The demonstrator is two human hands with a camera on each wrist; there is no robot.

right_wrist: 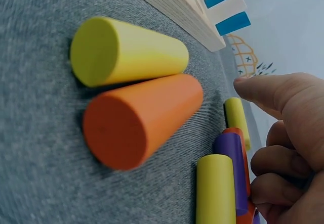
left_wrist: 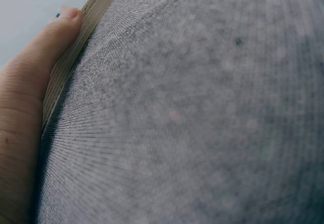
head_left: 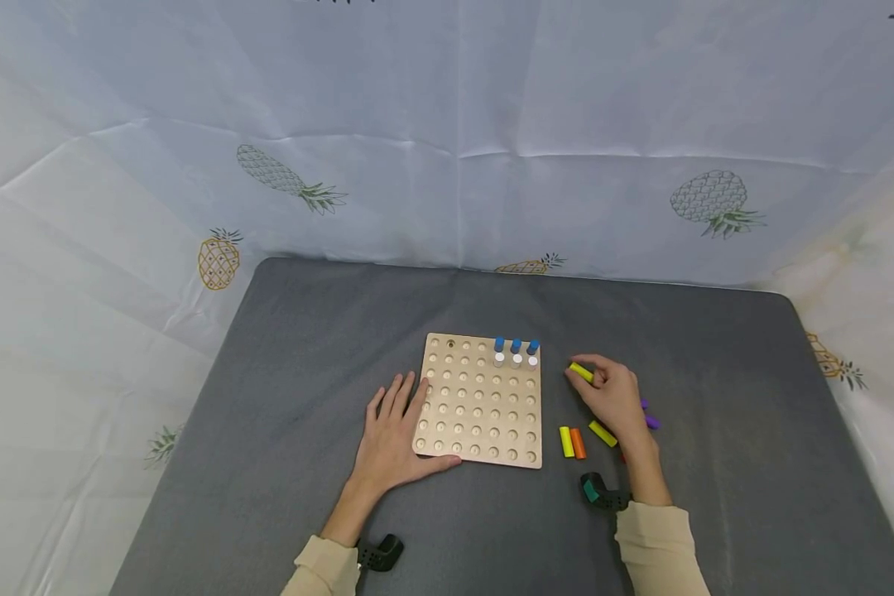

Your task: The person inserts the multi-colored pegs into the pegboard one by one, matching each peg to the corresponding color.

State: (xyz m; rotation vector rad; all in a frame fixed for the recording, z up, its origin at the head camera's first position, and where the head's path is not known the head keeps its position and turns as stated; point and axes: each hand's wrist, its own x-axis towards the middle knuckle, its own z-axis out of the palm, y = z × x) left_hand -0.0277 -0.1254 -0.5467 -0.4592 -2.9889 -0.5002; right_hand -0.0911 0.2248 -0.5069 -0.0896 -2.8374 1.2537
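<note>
My right hand (head_left: 612,397) is low over the cloth to the right of the board. In the head view its thumb and index finger lie to either side of a yellow peg (head_left: 582,372). The right wrist view shows the straight thumb (right_wrist: 273,88) apart from that peg (right_wrist: 236,118), with other fingers bent. My left hand (head_left: 393,439) rests spread at the left edge of a wooden pegboard (head_left: 468,406), its thumb along the front edge. Three blue pegs (head_left: 516,345) and three white pegs (head_left: 517,361) stand in the board's far right holes.
Beside the board lie another yellow peg (head_left: 567,442) and an orange peg (head_left: 578,443), side by side. A further yellow peg (head_left: 603,434) and purple pegs (head_left: 651,422) lie near the right forearm. A pineapple-print curtain (head_left: 387,99) surrounds the grey table (head_left: 328,314).
</note>
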